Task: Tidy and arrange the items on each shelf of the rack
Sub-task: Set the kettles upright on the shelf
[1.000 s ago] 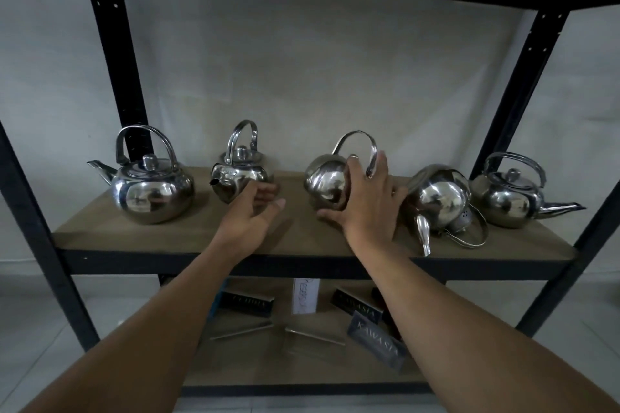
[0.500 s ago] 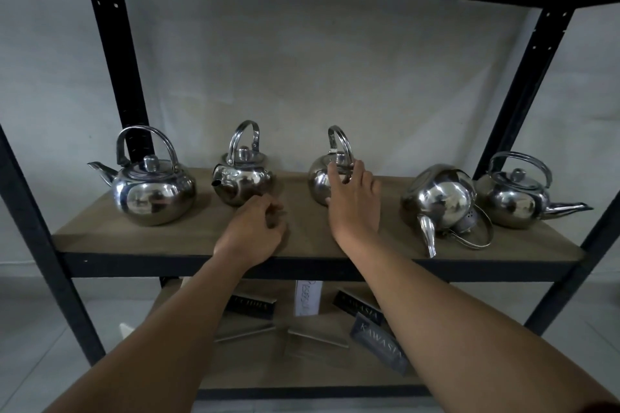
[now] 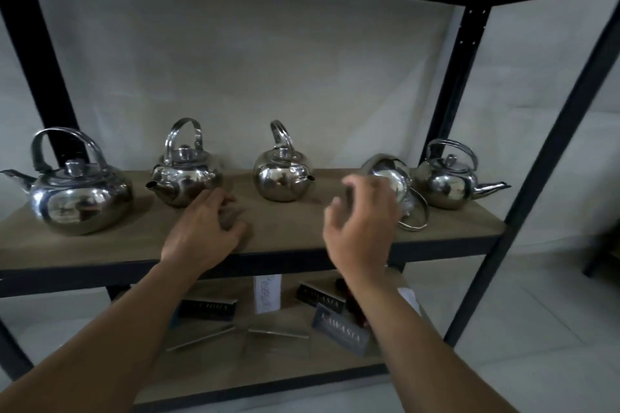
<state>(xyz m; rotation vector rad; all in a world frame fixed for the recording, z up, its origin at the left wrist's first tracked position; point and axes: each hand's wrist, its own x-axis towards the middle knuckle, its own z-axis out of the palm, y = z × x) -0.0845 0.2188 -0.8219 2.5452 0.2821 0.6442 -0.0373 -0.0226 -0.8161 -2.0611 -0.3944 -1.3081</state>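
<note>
A pale wall backs a black metal rack (image 3: 449,104); its wooden shelf (image 3: 285,235) carries five steel kettles in a row; the large kettle (image 3: 79,201) stands at far left, the second kettle (image 3: 184,181) and third kettle (image 3: 281,178) stand upright mid-shelf, the tipped kettle (image 3: 392,178) lies on its side, and the far-right kettle (image 3: 449,181) stands just beside it; the left hand (image 3: 204,235) rests on the shelf just before the second kettle, fingers loosely curled, holding nothing; the right hand (image 3: 362,221) hovers with fingers spread and blurred, just in front of the tipped kettle; whether they touch is unclear.

Two bare forearms, left hand (image 3: 204,235), right hand (image 3: 360,228), no sleeves.
</note>
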